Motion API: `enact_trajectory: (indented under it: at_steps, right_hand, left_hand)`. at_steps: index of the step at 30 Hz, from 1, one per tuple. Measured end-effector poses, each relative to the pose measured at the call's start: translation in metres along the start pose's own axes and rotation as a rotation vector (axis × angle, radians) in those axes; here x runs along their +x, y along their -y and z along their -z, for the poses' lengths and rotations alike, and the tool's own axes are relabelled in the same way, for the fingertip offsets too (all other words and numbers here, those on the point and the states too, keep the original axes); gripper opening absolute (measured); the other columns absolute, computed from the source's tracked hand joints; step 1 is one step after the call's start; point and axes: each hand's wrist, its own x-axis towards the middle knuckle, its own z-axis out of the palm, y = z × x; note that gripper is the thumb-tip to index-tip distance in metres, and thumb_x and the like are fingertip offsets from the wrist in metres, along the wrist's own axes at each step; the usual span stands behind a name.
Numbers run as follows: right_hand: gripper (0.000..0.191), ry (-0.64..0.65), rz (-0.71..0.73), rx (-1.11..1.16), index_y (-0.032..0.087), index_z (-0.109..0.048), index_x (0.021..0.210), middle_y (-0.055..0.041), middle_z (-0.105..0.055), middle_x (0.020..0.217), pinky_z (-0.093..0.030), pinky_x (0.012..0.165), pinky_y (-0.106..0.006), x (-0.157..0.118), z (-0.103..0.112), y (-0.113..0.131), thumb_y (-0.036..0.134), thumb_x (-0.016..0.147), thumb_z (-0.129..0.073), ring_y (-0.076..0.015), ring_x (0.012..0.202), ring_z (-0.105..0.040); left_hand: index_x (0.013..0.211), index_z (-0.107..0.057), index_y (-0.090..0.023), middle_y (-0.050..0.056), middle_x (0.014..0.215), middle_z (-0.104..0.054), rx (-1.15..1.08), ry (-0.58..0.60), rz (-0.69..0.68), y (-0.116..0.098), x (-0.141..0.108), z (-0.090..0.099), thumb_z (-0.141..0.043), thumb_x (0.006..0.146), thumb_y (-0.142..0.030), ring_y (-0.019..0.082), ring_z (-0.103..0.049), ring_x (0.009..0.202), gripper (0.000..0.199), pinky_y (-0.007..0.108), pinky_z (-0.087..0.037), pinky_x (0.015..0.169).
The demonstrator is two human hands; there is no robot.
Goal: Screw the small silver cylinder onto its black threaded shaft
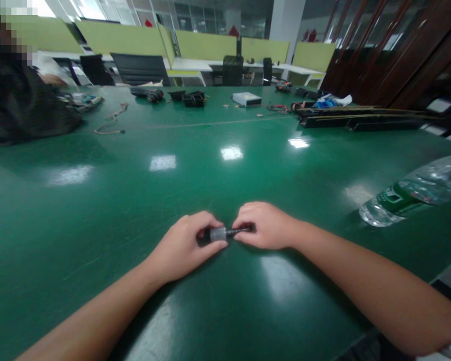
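Observation:
Near the front middle of the green table, my left hand is closed round a small cylindrical piece with a grey, shiny band and a dark end partly hidden in the palm. A thin dark rod runs from its right side towards my right hand. The thumb and fingers of my right hand pinch the rod's far end. Both hands rest low over the tabletop, fingertips a short gap apart. I cannot make out the exact kind of the piece.
A clear bottle with a green label lies at the right. Along the far side are a silver box, black parts, a cable and long dark strips. Another person is at the far left.

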Motion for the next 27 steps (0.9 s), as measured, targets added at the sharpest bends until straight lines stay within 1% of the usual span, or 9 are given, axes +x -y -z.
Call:
enact_trajectory:
  at_steps: [5, 13, 18, 23, 27]
  right_hand:
    - [0.011, 0.001, -0.026, 0.012, 0.016, -0.075, 0.090, -0.0042, -0.070, 0.083, -0.045, 0.077, -0.028, 0.000, 0.002, 0.000, 0.024, 0.084, -0.071, -0.0162, 0.079, -0.061]
    - [0.008, 0.007, -0.046, 0.037, 0.016, -0.075, 0.085, -0.0034, -0.070, 0.080, -0.045, 0.072, -0.026, -0.002, 0.008, -0.004, 0.022, 0.080, -0.073, -0.0148, 0.075, -0.061]
    - [0.007, 0.040, -0.085, 0.090, 0.016, -0.076, 0.083, -0.0019, -0.069, 0.078, -0.045, 0.066, -0.023, -0.006, 0.017, -0.013, 0.019, 0.077, -0.075, -0.0122, 0.070, -0.060]
    - [0.006, 0.057, -0.160, 0.123, 0.014, -0.076, 0.080, -0.0006, -0.067, 0.073, -0.044, 0.061, -0.022, -0.009, 0.026, -0.025, 0.016, 0.074, -0.075, -0.0106, 0.064, -0.059]
    - [0.007, 0.062, -0.176, 0.166, 0.014, -0.076, 0.081, -0.0009, -0.068, 0.075, -0.044, 0.061, -0.021, -0.010, 0.027, -0.025, 0.016, 0.074, -0.076, -0.0104, 0.065, -0.059]
  left_hand:
    - [0.098, -0.068, -0.022, 0.001, 0.089, -0.069, 0.001, 0.004, -0.001, 0.000, 0.000, 0.000, -0.068, 0.087, -0.043, 0.019, -0.061, 0.077, 0.024, 0.030, -0.044, 0.071]
    - [0.098, -0.069, -0.022, 0.002, 0.088, -0.069, -0.008, 0.006, 0.000, 0.000, 0.000, 0.000, -0.067, 0.087, -0.043, 0.019, -0.061, 0.076, 0.024, 0.030, -0.045, 0.070]
    - [0.098, -0.069, -0.022, 0.002, 0.089, -0.069, -0.014, 0.004, 0.002, 0.001, 0.000, -0.001, -0.067, 0.087, -0.044, 0.018, -0.060, 0.076, 0.024, 0.030, -0.045, 0.070]
    - [0.098, -0.069, -0.022, 0.002, 0.088, -0.068, -0.014, -0.004, 0.016, 0.000, 0.000, -0.001, -0.067, 0.087, -0.044, 0.018, -0.060, 0.075, 0.025, 0.029, -0.045, 0.069]
    - [0.098, -0.069, -0.021, 0.003, 0.087, -0.068, -0.010, -0.011, 0.018, 0.000, -0.001, -0.001, -0.067, 0.087, -0.044, 0.018, -0.060, 0.074, 0.026, 0.029, -0.045, 0.067]
